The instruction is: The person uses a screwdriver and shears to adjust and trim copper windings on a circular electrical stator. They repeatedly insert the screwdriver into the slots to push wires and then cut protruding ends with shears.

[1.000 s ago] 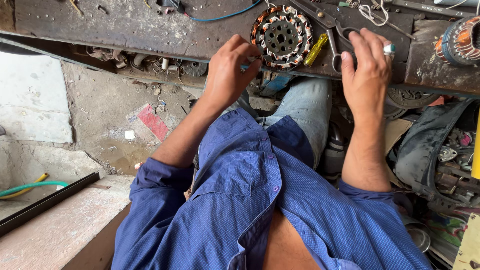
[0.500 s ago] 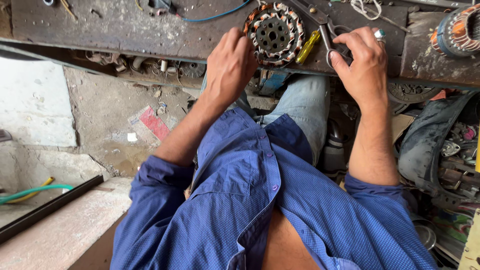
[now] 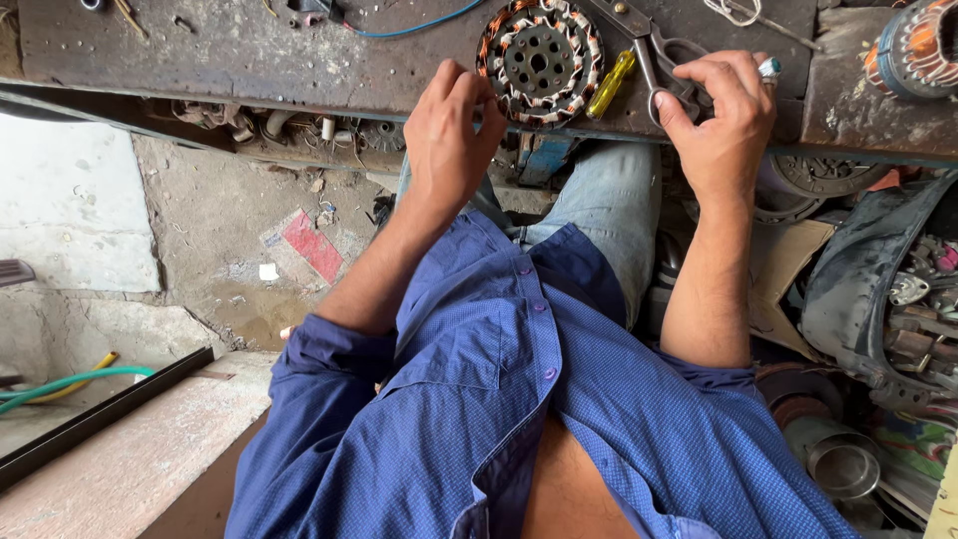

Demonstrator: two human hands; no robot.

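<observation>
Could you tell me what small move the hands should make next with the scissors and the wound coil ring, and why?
Probably lift the scissors toward the coil ring. The right hand already grips their handles, the left hand steadies the ring's edge, and the blades lie flat on the bench.

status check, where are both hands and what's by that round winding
Left hand touching the rim of the round wound stator on the workbench. Right hand gripping scissors. Yellow screwdriver lies between stator and scissors.

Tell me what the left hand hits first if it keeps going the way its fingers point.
Probably the round motor winding on the bench: the left hand's fingertips sit at its near edge, possibly touching already.
</observation>
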